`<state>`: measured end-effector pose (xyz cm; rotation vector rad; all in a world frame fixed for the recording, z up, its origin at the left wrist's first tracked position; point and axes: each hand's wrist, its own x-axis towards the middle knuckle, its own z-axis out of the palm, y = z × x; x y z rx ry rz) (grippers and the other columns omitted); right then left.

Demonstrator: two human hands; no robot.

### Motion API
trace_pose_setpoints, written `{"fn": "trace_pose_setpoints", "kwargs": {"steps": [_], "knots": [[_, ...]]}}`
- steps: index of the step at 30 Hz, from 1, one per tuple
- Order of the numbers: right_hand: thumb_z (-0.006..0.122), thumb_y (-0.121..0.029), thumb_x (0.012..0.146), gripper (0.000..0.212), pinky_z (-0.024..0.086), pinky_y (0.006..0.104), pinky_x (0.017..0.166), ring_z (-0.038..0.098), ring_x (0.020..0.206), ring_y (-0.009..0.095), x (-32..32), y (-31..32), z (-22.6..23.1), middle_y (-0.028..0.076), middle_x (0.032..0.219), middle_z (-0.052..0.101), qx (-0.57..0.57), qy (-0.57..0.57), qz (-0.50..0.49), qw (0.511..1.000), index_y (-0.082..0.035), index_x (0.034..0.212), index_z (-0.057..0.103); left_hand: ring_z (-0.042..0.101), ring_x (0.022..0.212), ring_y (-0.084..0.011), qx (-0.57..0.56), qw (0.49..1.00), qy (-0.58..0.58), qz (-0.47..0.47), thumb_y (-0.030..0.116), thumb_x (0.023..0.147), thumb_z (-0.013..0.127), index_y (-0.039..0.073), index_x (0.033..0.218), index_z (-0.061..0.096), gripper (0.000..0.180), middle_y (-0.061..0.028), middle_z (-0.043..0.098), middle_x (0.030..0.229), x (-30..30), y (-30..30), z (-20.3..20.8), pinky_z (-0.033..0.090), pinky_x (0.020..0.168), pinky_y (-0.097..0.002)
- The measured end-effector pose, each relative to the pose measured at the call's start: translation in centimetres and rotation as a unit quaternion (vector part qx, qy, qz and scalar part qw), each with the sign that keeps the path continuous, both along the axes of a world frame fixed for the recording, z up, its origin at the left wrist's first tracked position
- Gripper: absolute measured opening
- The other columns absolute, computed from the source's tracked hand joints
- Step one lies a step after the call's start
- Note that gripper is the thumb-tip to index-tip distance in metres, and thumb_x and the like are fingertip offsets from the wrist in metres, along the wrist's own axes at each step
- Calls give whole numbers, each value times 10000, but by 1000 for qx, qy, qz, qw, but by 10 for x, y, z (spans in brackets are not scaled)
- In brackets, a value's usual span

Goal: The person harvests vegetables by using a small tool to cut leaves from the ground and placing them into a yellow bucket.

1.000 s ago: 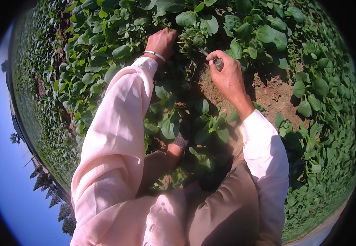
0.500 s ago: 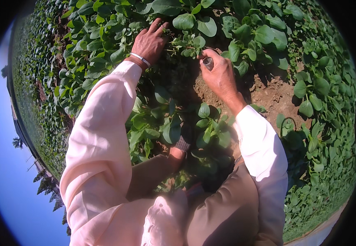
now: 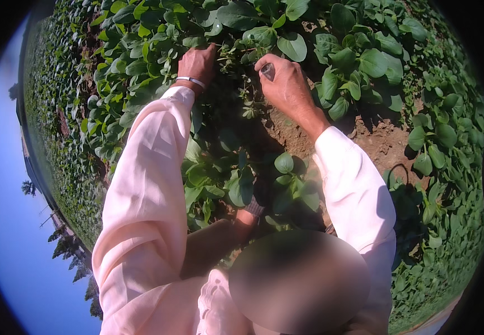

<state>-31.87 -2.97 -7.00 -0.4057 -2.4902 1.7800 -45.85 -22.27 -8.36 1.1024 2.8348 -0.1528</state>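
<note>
My left hand (image 3: pixel 197 66), with a white band at its wrist, is curled closed among the greenery at the upper middle. Small-leaved weed stems (image 3: pixel 232 54) come out beside its fingers, and its fingertips are hidden. A short way to the right, my right hand (image 3: pixel 287 84) is wrapped round a tool handle (image 3: pixel 268 71). Only the dark, rounded butt of this handle shows; the tool's other end is out of sight below the fist. More small-leaved weed (image 3: pixel 248 100) hangs down between the two hands over shaded ground.
Broad-leaved green plants (image 3: pixel 373 61) crowd round both hands. Bare brown soil (image 3: pixel 384 139) lies to the right of my right forearm. Nearer to me, low leafy plants (image 3: pixel 241 187) grow in front of my foot. A blurred oval covers part of my lap.
My left hand has gone from spread fingers to a closed grip. My right hand has shifted slightly left and up, with the handle still in it. The small-leaved weed between them has moved.
</note>
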Motion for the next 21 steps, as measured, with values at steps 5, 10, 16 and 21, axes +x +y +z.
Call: {"fn": "trace_pose_setpoints", "kwargs": {"steps": [5, 10, 16, 21], "knots": [[628, -25, 788, 148, 504, 352, 604, 650, 629, 293, 17, -2, -3, 136, 682, 650, 30, -3, 24, 999, -51, 934, 629, 618, 809, -392, -15, 999, -32, -8, 101, 731, 610, 94, 970, 576, 241, -185, 629, 793, -5, -8, 2, 513, 638, -499], [627, -51, 770, 137, 507, 359, 630, 653, 657, 292, -28, -30, -17, 129, 706, 655, 22, -2, -18, 1000, -47, 904, 656, 605, 808, -425, 34, 999, -34, -16, 62, 709, 619, 120, 1161, 575, 458, -195, 634, 818, -8, -4, -2, 496, 656, -507], [605, -45, 808, 132, 503, 331, 652, 654, 678, 245, -14, -16, -9, 116, 739, 658, -5, -11, -19, 1000, -38, 936, 636, 601, 826, -442, 25, 997, -74, 19, 114, 729, 630, 69, 921, 557, 210, -205, 633, 838, -14, -11, 5, 498, 665, -538], [605, -44, 777, 109, 488, 414, 595, 626, 685, 379, -4, -22, -13, 180, 708, 630, 95, 27, 4, 995, -46, 887, 606, 596, 814, -449, 40, 995, -91, 20, 45, 680, 622, 62, 965, 591, 287, -223, 631, 802, -7, -5, 8, 495, 668, -520]]}}
